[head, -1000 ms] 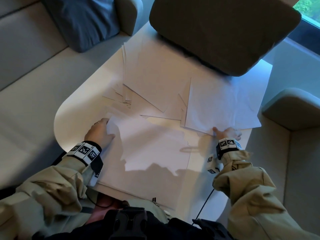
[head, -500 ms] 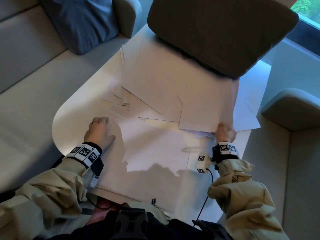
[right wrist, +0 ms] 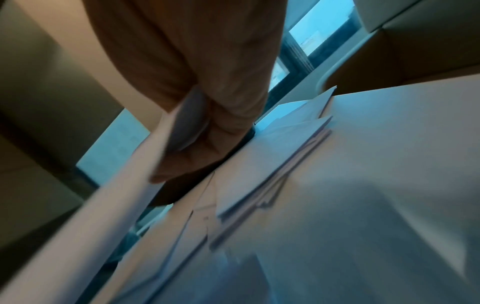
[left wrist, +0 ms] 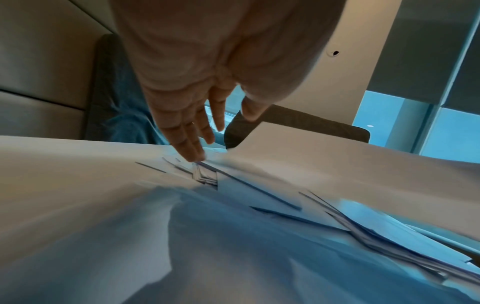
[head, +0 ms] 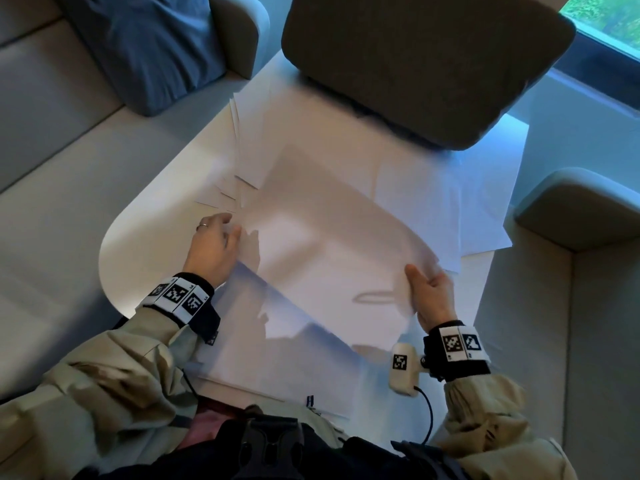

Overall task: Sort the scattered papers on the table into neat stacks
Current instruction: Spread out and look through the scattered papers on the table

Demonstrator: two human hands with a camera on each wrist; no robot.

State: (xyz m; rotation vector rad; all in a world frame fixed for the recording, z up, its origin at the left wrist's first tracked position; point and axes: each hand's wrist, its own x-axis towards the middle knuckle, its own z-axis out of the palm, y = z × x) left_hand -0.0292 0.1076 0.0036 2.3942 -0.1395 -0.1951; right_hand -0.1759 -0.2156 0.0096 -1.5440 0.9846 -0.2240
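White sheets lie scattered over the white table [head: 145, 251]. My right hand [head: 427, 289] grips the near right edge of a lifted sheet [head: 332, 237], which bows up over the pile; in the right wrist view its fingers [right wrist: 197, 148] curl round that sheet [right wrist: 109, 205]. My left hand [head: 216, 242] lies with straight fingers at the sheet's left edge. In the left wrist view its fingertips [left wrist: 193, 153] touch fanned paper corners [left wrist: 205, 176]. A near stack [head: 277, 351] lies under my forearms. More loose sheets [head: 478, 202] overlap at the far right.
A dark cushion [head: 422, 60] rests on the table's far end over some papers. A blue cushion [head: 149, 46] lies on the grey sofa [head: 52, 140] at left. A grey armrest [head: 585, 209] stands right of the table. A cable [head: 429, 417] hangs from my right wrist.
My right hand has lifted a sheet from the right-hand pile and swung it left and toward me over the middle. My left hand has shifted slightly forward to the sheet's left edge.
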